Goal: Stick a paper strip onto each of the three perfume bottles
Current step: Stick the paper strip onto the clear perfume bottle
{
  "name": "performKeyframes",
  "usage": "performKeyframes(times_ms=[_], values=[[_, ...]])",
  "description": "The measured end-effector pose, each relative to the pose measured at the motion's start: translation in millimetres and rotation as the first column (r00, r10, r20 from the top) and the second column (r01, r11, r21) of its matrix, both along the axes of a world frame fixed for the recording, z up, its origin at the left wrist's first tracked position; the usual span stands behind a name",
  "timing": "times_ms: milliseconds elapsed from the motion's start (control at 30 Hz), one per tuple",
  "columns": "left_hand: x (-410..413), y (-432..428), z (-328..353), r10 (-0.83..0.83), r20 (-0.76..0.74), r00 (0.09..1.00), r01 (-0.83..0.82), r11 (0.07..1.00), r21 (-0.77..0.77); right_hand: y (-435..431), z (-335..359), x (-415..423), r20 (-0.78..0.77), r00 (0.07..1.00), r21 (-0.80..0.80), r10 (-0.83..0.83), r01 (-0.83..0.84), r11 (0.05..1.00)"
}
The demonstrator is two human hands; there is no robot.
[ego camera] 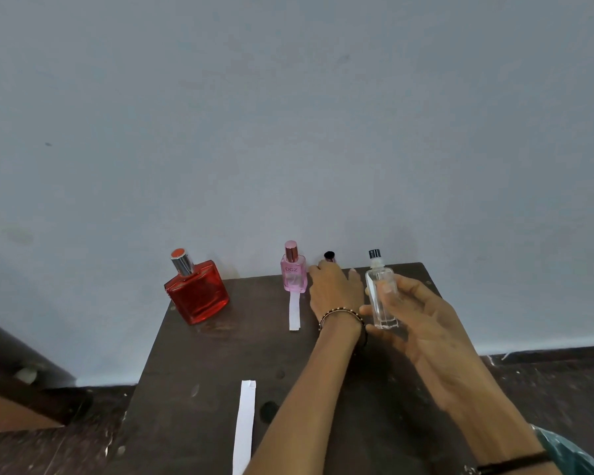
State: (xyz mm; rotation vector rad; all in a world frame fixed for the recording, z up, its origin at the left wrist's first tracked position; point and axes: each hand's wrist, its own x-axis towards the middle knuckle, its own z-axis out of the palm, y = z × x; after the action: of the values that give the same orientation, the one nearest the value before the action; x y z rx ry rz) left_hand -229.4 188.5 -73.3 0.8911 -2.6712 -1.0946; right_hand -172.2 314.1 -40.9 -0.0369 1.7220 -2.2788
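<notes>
- Head view: right hand (422,323) grips the clear bottle (381,296) by its sides, over the counter (192,371). Smooth glass, likely slippery and breakable.
- Left hand (336,289) beside a black cap (329,256); grip unclear.
- Loose paper strip (244,426) on the counter's near side: light, floppy; pinch one end.

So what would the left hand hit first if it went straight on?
Probably the small black cap just beyond the left hand, by the wall; depth unclear. The right hand's clear bottle is aside.
</notes>
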Motion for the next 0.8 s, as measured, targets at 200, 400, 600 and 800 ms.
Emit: performKeyframes(times_ms=[200, 400, 600, 800], values=[[-19.7, 2.0, -3.1, 0.138, -0.107, 0.985, -0.141, 0.990, -0.023, 8.1, 1.1, -1.8, 0.021, 1.000, -0.031, 0.000, 0.001, 1.000], [-26.5, 0.7, -7.7, 0.221, -0.161, 0.962, -0.228, 0.973, -0.028, 15.2, 0.2, -3.2, 0.029, 1.000, -0.047, -0.009, 0.010, 0.999], [-9.6, 8.2, -8.5, 0.031, -0.324, 0.946, -0.030, 1.000, 0.008, 15.1, -0.6, -2.3, 0.031, 0.999, -0.051, -0.009, 0.011, 0.999], [51.5, -7.3, -0.4, -0.305, -0.488, 0.818, 0.116, 0.918, -0.379, 13.8, -0.7, 1.4, 0.015, 1.000, 0.043, -0.011, 0.010, 0.999]])
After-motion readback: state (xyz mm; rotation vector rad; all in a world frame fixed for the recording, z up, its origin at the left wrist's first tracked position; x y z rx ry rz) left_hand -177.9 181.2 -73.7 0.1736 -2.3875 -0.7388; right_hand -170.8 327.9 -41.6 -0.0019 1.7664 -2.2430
